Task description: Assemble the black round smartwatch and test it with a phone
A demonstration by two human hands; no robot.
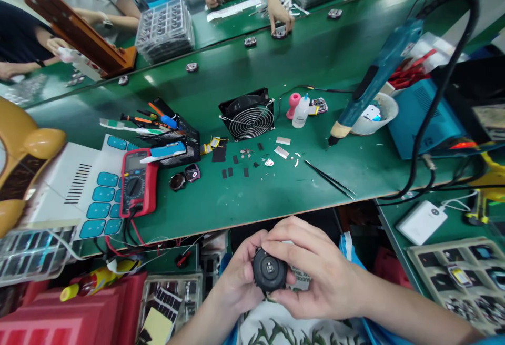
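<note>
Close to my body, below the bench's front edge, I hold a round black device that looks like a smartwatch case, with a small light-coloured sensor window in the middle of its face. My left hand grips its left side with curled fingers. Across the top and right side lie the fingers of my right hand, its thumb at the lower edge. On the bench beyond are black tweezers, small black pads and pale strips. Two watch cases lie to the left.
A fan stands mid-bench beside a dropper bottle. An electric screwdriver hangs at right, its tip low over the bench. A red multimeter and tool holder are left. Opposite, a co-worker's hand touches a watch part.
</note>
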